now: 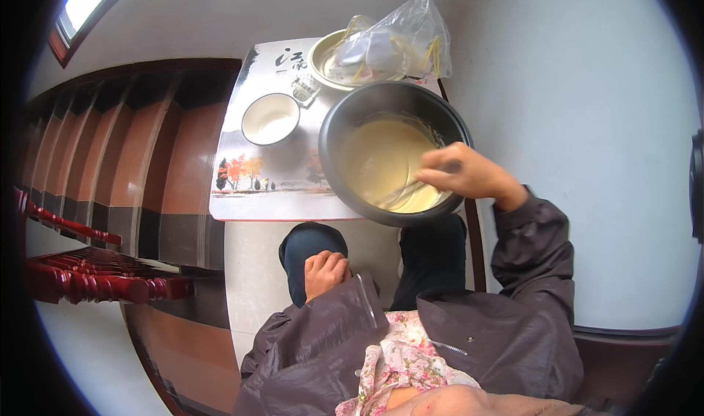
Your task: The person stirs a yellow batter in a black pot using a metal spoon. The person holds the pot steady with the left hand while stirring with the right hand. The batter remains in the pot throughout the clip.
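My right hand is closed around the handle of a wire whisk, slightly blurred. The whisk's wires dip into pale yellow batter near the right side of a deep dark pot. The pot stands at the table's near right corner. My left hand rests on my left knee, away from the pot, with its fingers curled; nothing shows in it. Left of the pot stands a white bowl with a dark rim; its inside looks pale, and I cannot tell whether it holds anything.
Behind the pot, a light metal basin carries a clear plastic bag on the printed table. A small printed packet lies beside the bowl. Stairs and a red wooden railing are at left, a pale wall at right.
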`<state>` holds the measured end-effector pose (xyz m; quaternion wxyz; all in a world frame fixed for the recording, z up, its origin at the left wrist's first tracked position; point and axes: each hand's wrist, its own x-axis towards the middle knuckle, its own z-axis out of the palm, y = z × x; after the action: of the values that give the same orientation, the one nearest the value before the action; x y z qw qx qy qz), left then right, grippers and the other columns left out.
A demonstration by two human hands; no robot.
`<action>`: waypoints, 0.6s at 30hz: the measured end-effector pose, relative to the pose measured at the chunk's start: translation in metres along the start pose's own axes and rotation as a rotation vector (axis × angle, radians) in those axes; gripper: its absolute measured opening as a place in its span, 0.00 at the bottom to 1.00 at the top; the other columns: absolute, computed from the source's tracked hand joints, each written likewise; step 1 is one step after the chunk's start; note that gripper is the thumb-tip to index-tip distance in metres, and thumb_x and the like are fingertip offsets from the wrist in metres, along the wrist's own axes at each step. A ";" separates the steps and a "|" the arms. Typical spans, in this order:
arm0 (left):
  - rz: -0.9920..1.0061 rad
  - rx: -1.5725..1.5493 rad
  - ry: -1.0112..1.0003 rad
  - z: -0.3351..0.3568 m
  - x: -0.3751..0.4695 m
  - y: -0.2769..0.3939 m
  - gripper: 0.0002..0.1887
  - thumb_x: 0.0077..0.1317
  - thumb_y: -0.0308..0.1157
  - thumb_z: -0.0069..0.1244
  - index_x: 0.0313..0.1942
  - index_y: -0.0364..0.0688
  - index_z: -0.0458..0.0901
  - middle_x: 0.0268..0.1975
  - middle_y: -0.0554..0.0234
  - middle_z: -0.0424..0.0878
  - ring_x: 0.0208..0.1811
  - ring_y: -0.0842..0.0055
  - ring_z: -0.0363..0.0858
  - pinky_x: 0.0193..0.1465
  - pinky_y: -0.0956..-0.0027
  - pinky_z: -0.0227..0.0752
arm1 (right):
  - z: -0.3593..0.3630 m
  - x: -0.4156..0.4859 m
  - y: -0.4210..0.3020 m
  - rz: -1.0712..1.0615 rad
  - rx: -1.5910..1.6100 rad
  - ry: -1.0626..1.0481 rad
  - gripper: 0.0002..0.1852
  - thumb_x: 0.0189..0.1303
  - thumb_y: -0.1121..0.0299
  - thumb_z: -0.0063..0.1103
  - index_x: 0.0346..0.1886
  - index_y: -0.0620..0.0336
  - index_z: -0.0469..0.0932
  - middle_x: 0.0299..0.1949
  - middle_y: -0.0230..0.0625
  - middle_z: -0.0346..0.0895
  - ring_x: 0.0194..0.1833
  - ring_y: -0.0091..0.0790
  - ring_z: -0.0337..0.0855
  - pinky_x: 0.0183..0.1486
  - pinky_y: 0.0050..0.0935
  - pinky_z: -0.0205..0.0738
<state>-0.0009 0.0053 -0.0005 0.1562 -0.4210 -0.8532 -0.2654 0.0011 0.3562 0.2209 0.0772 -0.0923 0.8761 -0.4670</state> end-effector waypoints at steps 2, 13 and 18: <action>-0.006 -0.011 0.006 -0.002 0.000 0.002 0.09 0.54 0.30 0.61 0.37 0.48 0.85 0.44 0.74 0.87 0.52 0.72 0.82 0.57 0.61 0.66 | 0.011 0.028 0.013 0.044 0.005 0.168 0.13 0.76 0.64 0.63 0.42 0.67 0.82 0.26 0.36 0.76 0.30 0.25 0.75 0.38 0.28 0.74; -0.016 0.002 0.011 -0.004 0.004 0.004 0.08 0.55 0.30 0.61 0.36 0.48 0.86 0.43 0.74 0.87 0.51 0.73 0.82 0.57 0.62 0.66 | -0.018 -0.023 0.001 0.084 -0.082 0.076 0.13 0.74 0.64 0.64 0.38 0.66 0.83 0.24 0.36 0.76 0.27 0.24 0.72 0.35 0.30 0.71; -0.007 -0.020 0.023 -0.006 0.004 0.005 0.08 0.55 0.29 0.61 0.36 0.47 0.85 0.43 0.74 0.87 0.51 0.73 0.82 0.57 0.62 0.66 | -0.009 0.022 0.013 0.086 -0.178 0.435 0.13 0.74 0.64 0.64 0.39 0.68 0.81 0.26 0.39 0.77 0.30 0.27 0.72 0.37 0.31 0.71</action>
<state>0.0009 0.0065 0.0079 0.1608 -0.4164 -0.8502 -0.2791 -0.0235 0.3652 0.2138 -0.1022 0.0416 0.9129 -0.3930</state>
